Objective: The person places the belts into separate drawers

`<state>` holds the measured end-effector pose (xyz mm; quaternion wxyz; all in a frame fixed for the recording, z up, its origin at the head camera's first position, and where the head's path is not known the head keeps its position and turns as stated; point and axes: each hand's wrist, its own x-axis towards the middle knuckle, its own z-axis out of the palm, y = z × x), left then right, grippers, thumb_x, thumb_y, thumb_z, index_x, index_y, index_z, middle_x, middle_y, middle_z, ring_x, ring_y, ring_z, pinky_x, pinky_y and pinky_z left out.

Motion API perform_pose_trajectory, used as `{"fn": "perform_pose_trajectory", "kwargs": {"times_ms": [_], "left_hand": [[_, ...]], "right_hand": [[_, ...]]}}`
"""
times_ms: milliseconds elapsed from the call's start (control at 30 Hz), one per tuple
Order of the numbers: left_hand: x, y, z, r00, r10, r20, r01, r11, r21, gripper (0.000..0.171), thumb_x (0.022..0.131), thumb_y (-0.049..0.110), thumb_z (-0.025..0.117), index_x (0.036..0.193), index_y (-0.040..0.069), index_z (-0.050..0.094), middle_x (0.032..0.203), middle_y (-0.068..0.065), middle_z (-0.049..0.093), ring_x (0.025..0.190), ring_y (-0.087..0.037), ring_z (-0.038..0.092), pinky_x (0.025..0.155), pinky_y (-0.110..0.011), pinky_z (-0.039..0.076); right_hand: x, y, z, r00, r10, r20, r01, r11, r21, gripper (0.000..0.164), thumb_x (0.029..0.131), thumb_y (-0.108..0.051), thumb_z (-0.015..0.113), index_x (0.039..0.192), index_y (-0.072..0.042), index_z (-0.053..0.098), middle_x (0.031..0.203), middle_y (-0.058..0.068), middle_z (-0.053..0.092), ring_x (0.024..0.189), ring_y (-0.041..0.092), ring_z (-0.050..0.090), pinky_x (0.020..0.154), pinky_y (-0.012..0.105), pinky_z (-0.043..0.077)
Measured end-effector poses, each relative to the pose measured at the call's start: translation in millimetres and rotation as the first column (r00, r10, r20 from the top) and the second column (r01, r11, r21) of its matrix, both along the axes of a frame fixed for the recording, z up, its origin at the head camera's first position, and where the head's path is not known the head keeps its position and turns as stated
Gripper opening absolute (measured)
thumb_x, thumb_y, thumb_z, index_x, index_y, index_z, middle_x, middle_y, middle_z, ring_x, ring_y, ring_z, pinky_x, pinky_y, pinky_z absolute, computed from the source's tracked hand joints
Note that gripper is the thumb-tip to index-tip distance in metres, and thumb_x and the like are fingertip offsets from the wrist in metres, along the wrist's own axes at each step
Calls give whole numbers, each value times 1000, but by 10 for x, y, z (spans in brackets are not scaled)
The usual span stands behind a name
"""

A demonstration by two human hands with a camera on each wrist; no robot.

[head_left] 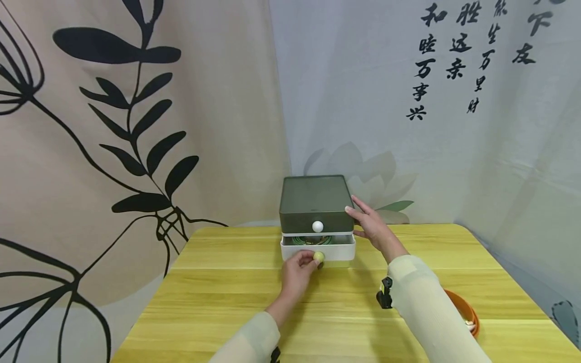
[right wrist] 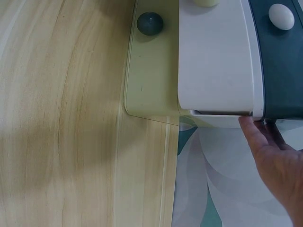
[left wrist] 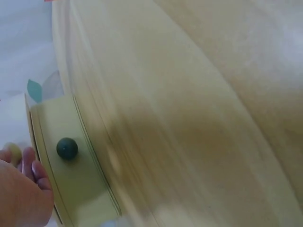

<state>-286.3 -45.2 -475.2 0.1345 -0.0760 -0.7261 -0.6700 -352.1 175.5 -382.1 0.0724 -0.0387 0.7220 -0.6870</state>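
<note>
A small drawer box with a dark green top tier (head_left: pixel 313 194) stands near the far edge of the table. Its white middle drawer (head_left: pixel 295 252) is pulled partly out, and a coil of green cord or wire (head_left: pixel 308 241) lies inside. My left hand (head_left: pixel 297 275) pinches that drawer's pale yellow-green knob (head_left: pixel 319 256) between thumb and fingers. On the other side, my right hand (head_left: pixel 376 229) rests against the box's right side with fingers extended. Below, the yellow-green bottom drawer (right wrist: pixel 151 75) with a dark knob (left wrist: pixel 67 149) is closed. The top drawer's white knob (head_left: pixel 317 227) is untouched.
An orange bowl (head_left: pixel 464 305) with something whitish inside stands at the right, partly behind the right sleeve. The wooden table (head_left: pixel 218 312) ends just behind the box, where a printed cloth (head_left: pixel 227 126) hangs.
</note>
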Motion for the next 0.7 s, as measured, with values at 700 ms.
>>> {"fn": "perform_pose_trajectory", "kwargs": {"times_ms": [700], "left_hand": [[-181,12,7,999,36,17,-35,998,-59,13,85,-3,73,98,-3,71,91,-12,71,82,-18,66,66,-21,51]], "right_hand": [[11,-11,13,1000,3,-2,-3,1000,-10,70,103,-39,54,160,-33,14,162,16,19,141,37,33,111,58,31]]}}
